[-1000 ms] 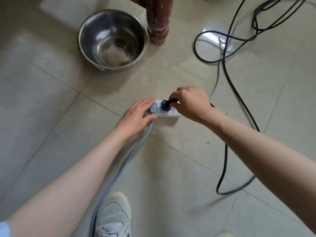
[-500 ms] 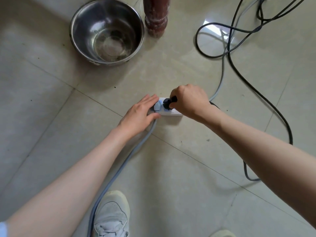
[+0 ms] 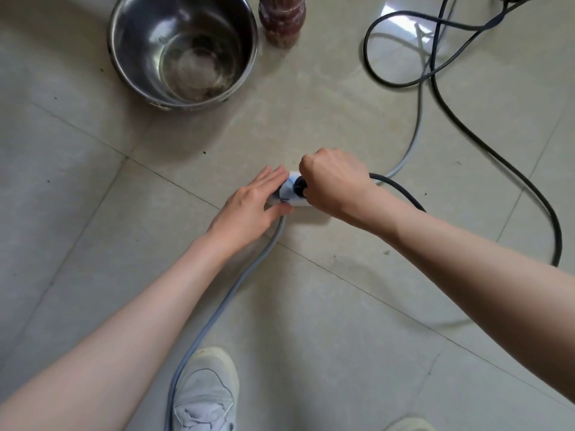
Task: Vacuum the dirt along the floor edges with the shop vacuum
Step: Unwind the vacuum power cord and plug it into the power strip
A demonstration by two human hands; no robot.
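Far left on the tiled floor point(image 3: 77, 275) I see a steel bowl point(image 3: 183, 48), open side up, with a dull residue at its bottom. Just right of it stands the turned foot of a dark red wooden leg point(image 3: 281, 18), apart from the bowl.

Nearer to me, my left hand point(image 3: 252, 206) lies on the left end of a white power strip point(image 3: 292, 194), fingers straight and flat over its top, thumb tucked along the near side. From under that hand a grey cable point(image 3: 217, 312) runs toward me, passing just left of a white sneaker point(image 3: 203, 396) at the near edge.

The strip sits mid-scene on the floor, mostly covered by both hands. My right hand point(image 3: 334, 181) is closed in a fist around a black plug point(image 3: 299, 186) that sits at the strip's socket face; I cannot tell whether it is fully seated, since the fingers hide it. A black cord point(image 3: 401, 191) leaves the hand on its right side, disappears behind my right forearm, and a black cord shows again farther right, curving up the right edge and looping at the far right, where it crosses itself near a bright reflection on the tile. A second, paler grey cable point(image 3: 413, 132) runs from behind the right hand toward the far right, beneath the black loops.

At the near right edge the toe of a second shoe point(image 3: 410, 426) just shows. The shop vacuum itself is out of view; only this black cord is visible. A few dark specks of dirt dot the tiles.
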